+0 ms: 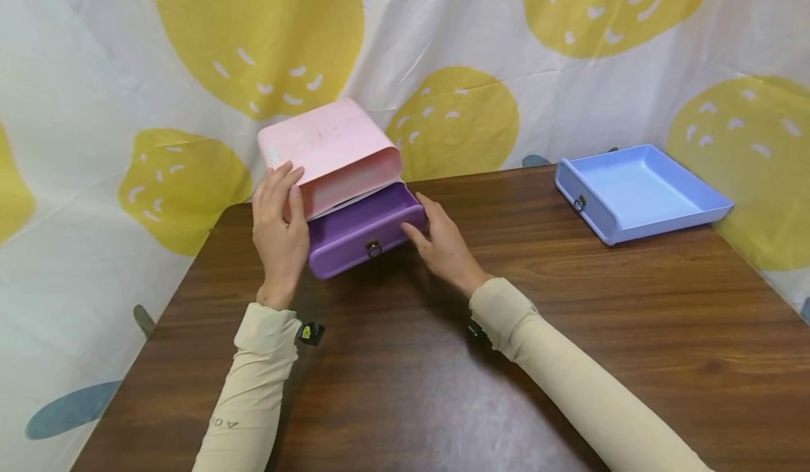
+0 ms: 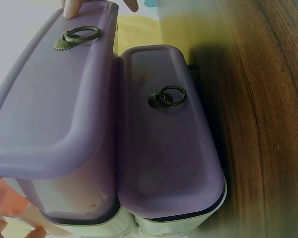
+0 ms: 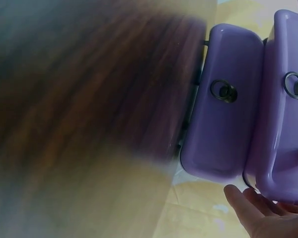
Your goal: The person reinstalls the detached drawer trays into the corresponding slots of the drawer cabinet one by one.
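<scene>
A pink drawer cabinet (image 1: 332, 134) stands at an angle on the wooden table, its top slot gaping at the front. Below that slot a purple drawer (image 1: 363, 236) with a metal ring pull juts out. Both wrist views show a second purple drawer (image 2: 171, 139) beneath it, pushed in. My left hand (image 1: 280, 229) holds the cabinet's left front edge, fingers against the pink wall and thumb near the slot. With thumb on the front and fingers round the side, my right hand (image 1: 446, 247) grips the jutting drawer's right end; its fingers (image 3: 246, 203) show in the right wrist view.
A light blue drawer (image 1: 652, 190) with a ring pull lies on the table (image 1: 601, 310) at the back right. A cloth (image 1: 443, 36) with yellow fruit prints hangs behind the table and along its sides.
</scene>
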A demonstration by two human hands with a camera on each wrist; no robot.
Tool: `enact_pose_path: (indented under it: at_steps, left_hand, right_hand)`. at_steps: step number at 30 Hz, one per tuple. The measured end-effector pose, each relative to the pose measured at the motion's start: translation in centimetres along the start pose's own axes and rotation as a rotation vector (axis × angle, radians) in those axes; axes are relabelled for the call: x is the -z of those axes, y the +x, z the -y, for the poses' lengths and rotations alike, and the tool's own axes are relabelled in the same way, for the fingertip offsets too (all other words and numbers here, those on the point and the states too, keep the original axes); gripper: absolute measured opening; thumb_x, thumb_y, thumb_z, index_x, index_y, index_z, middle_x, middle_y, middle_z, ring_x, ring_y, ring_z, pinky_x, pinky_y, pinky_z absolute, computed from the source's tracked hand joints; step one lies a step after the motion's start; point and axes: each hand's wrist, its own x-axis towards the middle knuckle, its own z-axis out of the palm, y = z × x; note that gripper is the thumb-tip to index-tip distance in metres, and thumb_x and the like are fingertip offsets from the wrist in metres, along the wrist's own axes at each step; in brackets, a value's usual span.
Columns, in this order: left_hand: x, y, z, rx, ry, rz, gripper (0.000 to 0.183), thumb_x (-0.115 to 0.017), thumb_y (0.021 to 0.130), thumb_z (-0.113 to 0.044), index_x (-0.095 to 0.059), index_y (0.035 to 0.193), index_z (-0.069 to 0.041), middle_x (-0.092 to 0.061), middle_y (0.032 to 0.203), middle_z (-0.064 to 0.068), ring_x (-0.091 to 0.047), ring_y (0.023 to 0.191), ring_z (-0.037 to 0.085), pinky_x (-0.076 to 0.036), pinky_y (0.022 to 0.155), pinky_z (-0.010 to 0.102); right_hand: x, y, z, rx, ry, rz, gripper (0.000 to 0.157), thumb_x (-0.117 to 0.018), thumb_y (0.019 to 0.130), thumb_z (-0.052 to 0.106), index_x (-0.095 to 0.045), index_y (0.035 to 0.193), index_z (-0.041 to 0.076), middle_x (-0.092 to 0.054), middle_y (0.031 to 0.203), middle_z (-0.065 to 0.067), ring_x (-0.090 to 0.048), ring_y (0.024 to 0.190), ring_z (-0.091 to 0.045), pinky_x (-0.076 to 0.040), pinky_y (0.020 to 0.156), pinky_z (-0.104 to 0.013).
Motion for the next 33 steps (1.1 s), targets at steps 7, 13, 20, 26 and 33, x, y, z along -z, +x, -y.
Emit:
enact_pose_path:
  at_steps: [7, 13, 20, 26, 33]
  left_hand:
    - [-0.1, 0.0, 0.0, -0.001, -0.006, 0.0, 0.029, -0.049, 0.104, -0.03, -0.069, 0.126, -0.027, -0.061, 0.14, -0.009, -0.04, 0.146, 0.016, -0.032, 0.122, 0.034]
    - [-0.1, 0.0, -0.1, 0.007, -0.007, 0.004, 0.029, -0.049, 0.104, -0.03, -0.069, 0.126, -0.028, -0.061, 0.141, -0.01, -0.04, 0.146, 0.015, -0.033, 0.122, 0.036]
    - [-0.1, 0.1, 0.0, 0.005, -0.001, -0.004, 0.029, -0.049, 0.104, -0.03, -0.069, 0.125, -0.028, -0.061, 0.14, -0.011, -0.041, 0.145, 0.015, -0.034, 0.121, 0.035]
    - [-0.3, 0.1, -0.1, 0.004, -0.008, -0.008, 0.029, -0.05, 0.103, -0.029, -0.069, 0.124, -0.028, -0.061, 0.139, -0.011, -0.041, 0.145, 0.015, -0.034, 0.121, 0.035]
    - [0.2, -0.2, 0.1, 0.004, -0.003, 0.0, 0.029, -0.049, 0.103, -0.029, -0.069, 0.125, -0.028, -0.061, 0.14, -0.011, -0.041, 0.145, 0.015, -0.034, 0.121, 0.035]
  right_hand:
    - [-0.1, 0.4, -0.1, -0.004, -0.009, 0.002, 0.064, -0.06, 0.099, 0.023, -0.032, 0.152, 0.0, -0.049, 0.143, -0.023, -0.051, 0.134, -0.033, -0.039, 0.118, -0.043]
    - [-0.3, 0.9, 0.1, -0.027, 0.002, 0.008, 0.064, -0.06, 0.099, 0.024, -0.032, 0.152, 0.001, -0.048, 0.146, -0.022, -0.049, 0.136, -0.031, -0.037, 0.12, -0.041]
    - [-0.8, 1.5, 0.2, -0.026, 0.008, 0.004, 0.063, -0.059, 0.099, 0.024, -0.033, 0.152, 0.003, -0.047, 0.149, -0.02, -0.048, 0.138, -0.031, -0.037, 0.12, -0.041]
    - [-0.8, 1.8, 0.1, -0.031, -0.014, 0.002, 0.063, -0.059, 0.1, 0.025, -0.033, 0.152, 0.003, -0.048, 0.147, -0.02, -0.048, 0.138, -0.031, -0.036, 0.12, -0.041]
    - [-1.6, 2.0, 0.2, -0.059, -0.005, -0.006, 0.063, -0.059, 0.099, 0.025, -0.033, 0.152, 0.002, -0.05, 0.144, -0.021, -0.051, 0.134, -0.032, -0.038, 0.119, -0.042]
